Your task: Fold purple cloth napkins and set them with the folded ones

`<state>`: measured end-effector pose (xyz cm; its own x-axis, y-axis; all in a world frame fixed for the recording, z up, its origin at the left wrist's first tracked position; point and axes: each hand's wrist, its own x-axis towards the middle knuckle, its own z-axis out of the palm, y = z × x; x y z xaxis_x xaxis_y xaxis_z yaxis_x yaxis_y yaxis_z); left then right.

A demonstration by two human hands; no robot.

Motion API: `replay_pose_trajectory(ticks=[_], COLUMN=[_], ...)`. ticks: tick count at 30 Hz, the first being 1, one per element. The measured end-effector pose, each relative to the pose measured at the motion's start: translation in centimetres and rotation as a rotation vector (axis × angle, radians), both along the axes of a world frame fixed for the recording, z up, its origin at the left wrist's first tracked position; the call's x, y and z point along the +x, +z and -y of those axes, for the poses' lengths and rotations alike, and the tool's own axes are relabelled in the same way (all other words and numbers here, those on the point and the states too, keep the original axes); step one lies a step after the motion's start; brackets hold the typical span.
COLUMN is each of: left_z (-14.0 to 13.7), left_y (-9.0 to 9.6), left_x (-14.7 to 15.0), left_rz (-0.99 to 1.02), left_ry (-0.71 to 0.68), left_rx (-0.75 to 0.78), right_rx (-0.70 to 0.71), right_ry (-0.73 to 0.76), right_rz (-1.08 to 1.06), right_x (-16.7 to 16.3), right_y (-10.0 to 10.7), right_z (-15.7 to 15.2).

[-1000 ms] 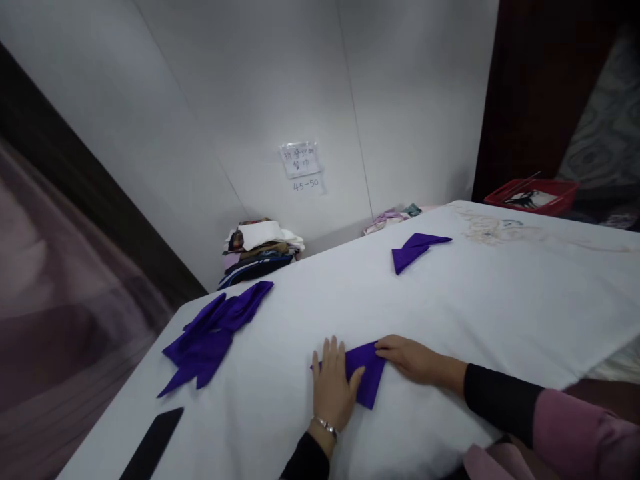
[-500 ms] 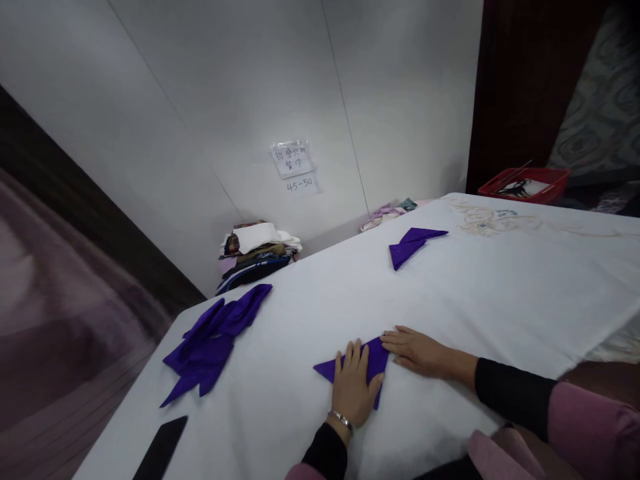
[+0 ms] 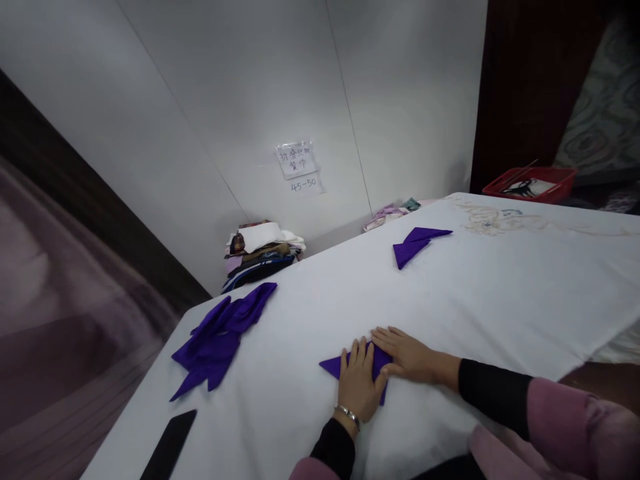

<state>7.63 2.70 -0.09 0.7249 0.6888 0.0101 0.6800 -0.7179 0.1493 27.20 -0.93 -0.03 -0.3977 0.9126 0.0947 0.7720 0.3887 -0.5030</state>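
Note:
A folded purple napkin [image 3: 331, 365] lies on the white tablecloth in front of me, with pointed corners showing at its left and lower right. My left hand [image 3: 359, 380], a silver bracelet at its wrist, rests flat on the napkin's middle with the fingers pointing away from me. From the right, my right hand [image 3: 404, 353] lies flat over the napkin's upper right part, its fingers stretched out. The two hands nearly meet, and the cloth beneath them is hidden.
Loose purple napkins [image 3: 220, 340] lie in a heap on the left. Another folded purple napkin [image 3: 415, 245] sits farther back. A black flat object [image 3: 170, 447] is at the front left. Stacked clothes [image 3: 265, 253] stand beyond the table [image 3: 300, 300]; a red basket [image 3: 557, 190] is far right.
My right hand has slid left from the napkin's right corner onto its upper right part, closer to my left hand. The whole view has shifted slightly.

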Motion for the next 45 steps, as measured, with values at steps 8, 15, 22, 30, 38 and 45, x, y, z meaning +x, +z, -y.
replay_pose_trajectory(ticks=[8,15,22,30,38,45], left_z=[-0.1,0.0,-0.3,-0.7,0.2,0.4], left_y=[-0.1,0.4,0.2,-0.4,0.9,1.3], left_x=[0.0,0.2,0.1,-0.1,0.5,0.8], left_rz=[-0.017,-0.035,-0.04,-0.008,-0.045,-0.049], left_ry=[-0.001,0.014,-0.017,0.002,0.005,0.006], left_rx=[0.012,0.004,-0.02,0.015,0.013,-0.013], right_rx=[0.05,0.098,0.045,0.061,0.009,-0.592], right_ry=[-0.041,-0.173,0.048,-0.031,-0.426,-0.676], right_rz=[0.041,0.091,-0.029,0.018,-0.219,-1.064], right_x=[3.7,2.4,-3.0,1.8,6.3,4.2], right_y=[-1.1,0.2,1.6,-0.3,-0.7,1.0], right_z=[1.1,0.8,0.4,1.4,3.1,4.5])
